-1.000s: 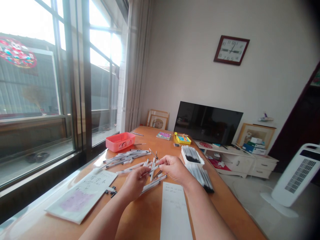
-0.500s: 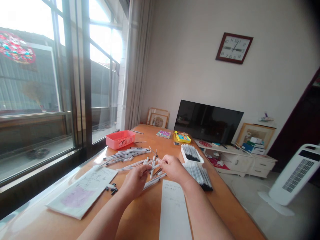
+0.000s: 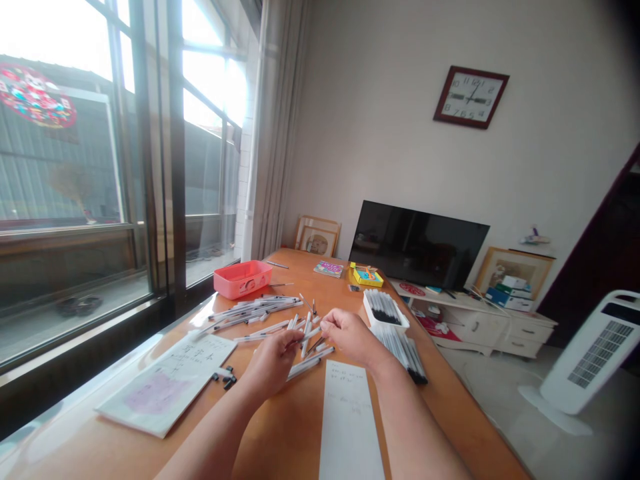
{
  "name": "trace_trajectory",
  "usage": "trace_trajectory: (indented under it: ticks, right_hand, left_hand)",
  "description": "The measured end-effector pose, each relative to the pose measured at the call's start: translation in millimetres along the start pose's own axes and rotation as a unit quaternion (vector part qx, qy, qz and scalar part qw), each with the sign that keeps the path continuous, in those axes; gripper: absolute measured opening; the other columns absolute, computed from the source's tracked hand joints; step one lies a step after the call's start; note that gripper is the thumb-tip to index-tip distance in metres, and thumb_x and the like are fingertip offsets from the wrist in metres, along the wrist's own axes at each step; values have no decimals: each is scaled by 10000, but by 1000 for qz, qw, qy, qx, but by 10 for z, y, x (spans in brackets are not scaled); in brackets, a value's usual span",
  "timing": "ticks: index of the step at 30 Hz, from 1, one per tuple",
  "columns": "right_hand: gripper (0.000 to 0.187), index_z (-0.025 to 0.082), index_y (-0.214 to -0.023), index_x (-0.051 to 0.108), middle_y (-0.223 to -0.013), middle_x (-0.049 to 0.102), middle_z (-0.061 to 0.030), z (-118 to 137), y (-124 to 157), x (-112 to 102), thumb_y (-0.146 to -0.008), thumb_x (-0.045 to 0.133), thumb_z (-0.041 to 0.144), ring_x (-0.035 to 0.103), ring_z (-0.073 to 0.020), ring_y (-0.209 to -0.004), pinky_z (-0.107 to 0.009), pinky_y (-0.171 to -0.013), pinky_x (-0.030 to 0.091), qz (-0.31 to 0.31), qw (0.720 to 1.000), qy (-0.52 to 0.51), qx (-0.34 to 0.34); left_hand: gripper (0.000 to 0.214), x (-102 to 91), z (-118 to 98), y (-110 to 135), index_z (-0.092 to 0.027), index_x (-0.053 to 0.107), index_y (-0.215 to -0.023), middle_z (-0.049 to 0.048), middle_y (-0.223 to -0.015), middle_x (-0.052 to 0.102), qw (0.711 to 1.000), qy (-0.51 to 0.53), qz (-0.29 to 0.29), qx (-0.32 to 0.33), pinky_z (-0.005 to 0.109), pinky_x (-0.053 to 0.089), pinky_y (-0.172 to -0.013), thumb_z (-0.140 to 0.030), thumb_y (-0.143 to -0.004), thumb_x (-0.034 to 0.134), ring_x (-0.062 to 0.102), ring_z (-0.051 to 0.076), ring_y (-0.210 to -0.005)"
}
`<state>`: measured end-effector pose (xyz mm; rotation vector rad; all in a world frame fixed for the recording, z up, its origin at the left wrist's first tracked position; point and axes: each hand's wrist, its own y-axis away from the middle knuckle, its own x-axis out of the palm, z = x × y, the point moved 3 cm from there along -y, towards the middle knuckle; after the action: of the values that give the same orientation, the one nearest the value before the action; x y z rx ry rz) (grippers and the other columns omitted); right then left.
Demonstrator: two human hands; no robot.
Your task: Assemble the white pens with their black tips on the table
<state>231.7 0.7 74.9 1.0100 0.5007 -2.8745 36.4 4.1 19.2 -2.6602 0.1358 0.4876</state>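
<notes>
My left hand (image 3: 274,360) is closed, its thumb and forefinger pinching one end of a pale pen barrel (image 3: 311,333). Facing it, my right hand (image 3: 347,335) is also pinched, with its fingertips at the barrel's other end; what they hold is too small to make out. Loose white pens (image 3: 260,308) with dark tips are scattered beneath and beyond both hands. Several small black pen caps (image 3: 229,380) lie left of my left wrist. Right of my right hand, pens with black ends (image 3: 400,347) are piled against a white box (image 3: 399,325) full of similar pens.
A booklet (image 3: 165,387) lies at the left and a paper strip (image 3: 350,427) between my forearms on the wooden table (image 3: 273,440). Farther back are a red plastic basket (image 3: 245,279), a magazine (image 3: 329,269) and a yellow box (image 3: 367,275). A tower fan (image 3: 593,360) stands at the right.
My right hand's fingertips have shifted very slightly to the right along the barrel's end. The view has turned a little; the left hand keeps its grip.
</notes>
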Motion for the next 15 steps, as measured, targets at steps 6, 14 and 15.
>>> trace_trajectory:
  ticks: [6,14,15]
  right_hand:
    - [434,191,-660,546,-622,589,3,97,14,30,-961,467,493,477,-126,-603,-244,-557,283,-51,986,158,-4]
    - [456,197,-843,628,-720,658,-3,55,13,-15,-990,385,554,571,-137,-662,-230,-616,378,-16,999,33,-3]
    - [407,199,-866,632,-742,667,0,52,18,-19,-976,433,537,580,-138,-678,-227,-625,389,-6,1000,19,-9]
  left_hand:
    - [236,12,-6,1,-219,767,-982,71,-949,752,999,-31,19,36,285,506,-799,-312,-825,618,662,211,-864]
    - [267,39,91,-11,-207,749,-1022,71,-975,747,999,3,28,26,298,512,-800,-339,-876,568,664,217,-873]
    - [270,41,91,-10,-204,752,-1021,73,-969,748,999,9,25,25,299,513,-796,-343,-871,576,663,219,-869]
